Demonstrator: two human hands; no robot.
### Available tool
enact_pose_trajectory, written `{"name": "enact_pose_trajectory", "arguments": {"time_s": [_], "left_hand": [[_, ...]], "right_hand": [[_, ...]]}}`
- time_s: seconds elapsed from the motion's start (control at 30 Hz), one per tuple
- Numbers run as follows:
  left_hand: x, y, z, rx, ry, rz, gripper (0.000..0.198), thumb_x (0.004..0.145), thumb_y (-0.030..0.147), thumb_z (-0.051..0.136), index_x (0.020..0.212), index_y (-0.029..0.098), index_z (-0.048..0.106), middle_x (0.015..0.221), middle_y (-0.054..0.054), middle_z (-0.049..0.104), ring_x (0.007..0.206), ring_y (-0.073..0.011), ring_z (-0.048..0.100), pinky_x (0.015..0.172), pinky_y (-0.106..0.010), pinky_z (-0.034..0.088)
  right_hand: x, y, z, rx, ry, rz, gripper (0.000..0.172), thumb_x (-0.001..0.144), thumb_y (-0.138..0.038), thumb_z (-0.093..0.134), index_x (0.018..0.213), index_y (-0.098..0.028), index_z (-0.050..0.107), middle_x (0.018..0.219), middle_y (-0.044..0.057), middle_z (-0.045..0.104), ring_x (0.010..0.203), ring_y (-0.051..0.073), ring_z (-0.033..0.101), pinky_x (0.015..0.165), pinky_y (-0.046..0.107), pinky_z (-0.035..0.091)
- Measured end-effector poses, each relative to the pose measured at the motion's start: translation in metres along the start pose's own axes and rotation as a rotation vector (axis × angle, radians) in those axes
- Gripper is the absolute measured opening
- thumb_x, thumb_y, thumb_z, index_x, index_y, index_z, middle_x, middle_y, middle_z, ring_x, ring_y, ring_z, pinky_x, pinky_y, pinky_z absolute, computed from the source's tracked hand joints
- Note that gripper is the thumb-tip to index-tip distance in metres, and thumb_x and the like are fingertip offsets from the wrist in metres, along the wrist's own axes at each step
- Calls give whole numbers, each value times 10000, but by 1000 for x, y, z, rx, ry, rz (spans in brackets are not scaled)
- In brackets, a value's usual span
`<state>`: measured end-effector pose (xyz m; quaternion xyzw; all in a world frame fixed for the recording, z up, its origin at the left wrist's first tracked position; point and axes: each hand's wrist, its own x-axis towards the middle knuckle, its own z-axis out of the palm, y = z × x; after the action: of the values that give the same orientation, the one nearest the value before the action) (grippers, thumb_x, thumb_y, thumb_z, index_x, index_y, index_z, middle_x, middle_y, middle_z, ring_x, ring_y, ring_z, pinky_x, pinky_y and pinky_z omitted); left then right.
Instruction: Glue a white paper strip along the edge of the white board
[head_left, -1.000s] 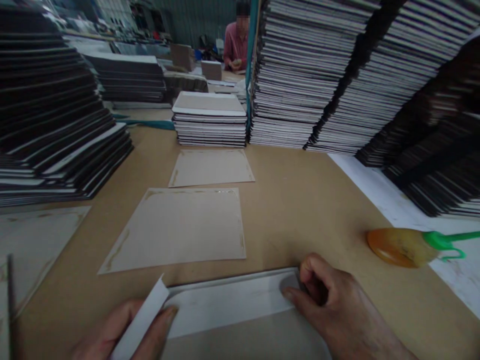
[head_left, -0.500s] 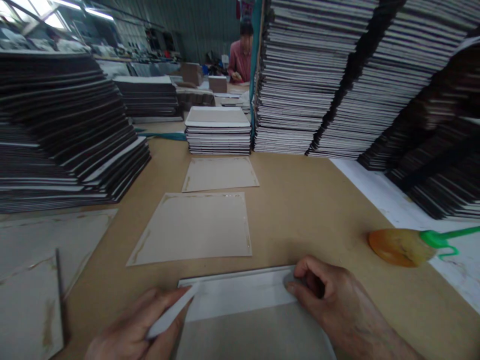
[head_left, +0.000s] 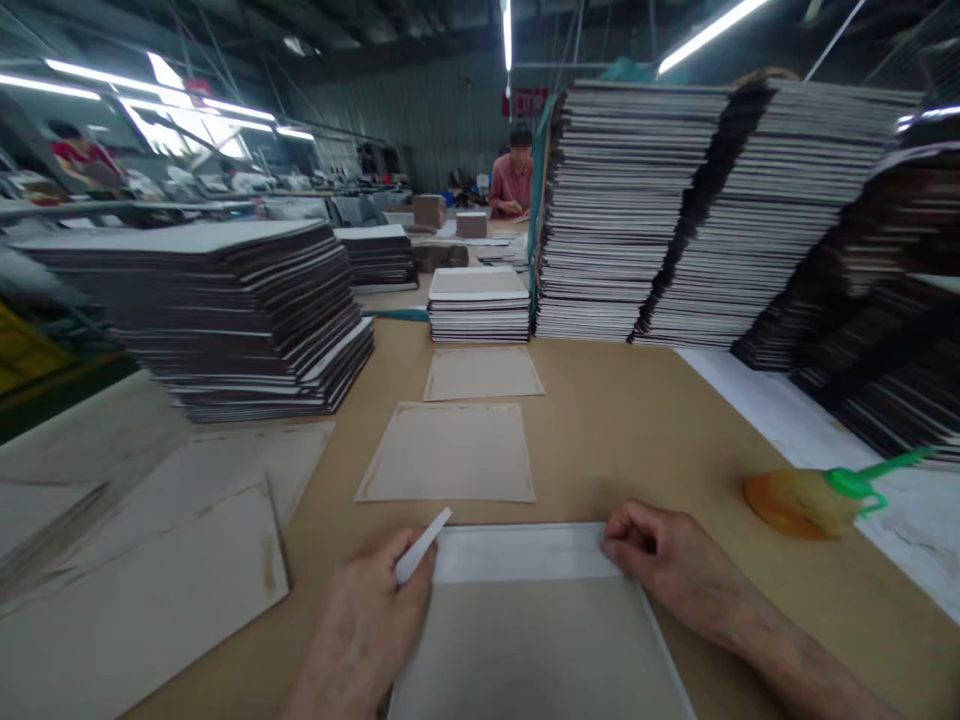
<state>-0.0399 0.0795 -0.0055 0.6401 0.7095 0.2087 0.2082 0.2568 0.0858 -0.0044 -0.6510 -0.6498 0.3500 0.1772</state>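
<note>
head view, left hand: my left hand is pinched around a thin white flat stick, looks like a folding or smoothing tool, its tip poking up past the near left corner of the white strip.
head view, right hand: right hand is curled with fingertips pressed down on the right end of the white folded flap, not really clasping anything, just pinning it.
head view, the board: grey board lies flat right in front of me on the brown table, the white flap turned over its far edge.
head view, step: I'd say we're mid-way through turning in that far edge and rubbing it flat.
head view, next move: probably calls for running the stick along the flap while the right hand keeps it from sliding.
head view, around: two glued sheets lie beyond, glue bottle off to the right, tall stacks behind, a person far back.
</note>
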Motion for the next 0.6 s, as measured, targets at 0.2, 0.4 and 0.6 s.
{"name": "enact_pose_trajectory", "arguments": {"time_s": [0.2,0.4,0.6], "left_hand": [[-2,6,0,32,32,55,244,885,226,435,757,212,642,667,-2,664,649,-166,628,587,-244,366],[-23,4,-21,-42,157,38,284,932,297,378,894,210,645,803,-41,711,794,-217,660,663,-280,398],[-50,-13,-33,-142,163,7,280,909,378,415,943,222,646,819,-1,716,796,-204,659,717,-274,435]], "right_hand": [[3,2,-1,3,29,-95,108,797,-227,509,746,-191,597,601,-53,554,573,119,508,538,219,346],[-24,-6,-12,-105,190,-103,155,838,-224,475,728,-186,577,605,-16,584,572,146,532,537,245,372],[-81,2,33,-345,263,-579,251,869,-368,573,1071,-235,642,1082,73,687,973,242,657,811,321,547]]}}
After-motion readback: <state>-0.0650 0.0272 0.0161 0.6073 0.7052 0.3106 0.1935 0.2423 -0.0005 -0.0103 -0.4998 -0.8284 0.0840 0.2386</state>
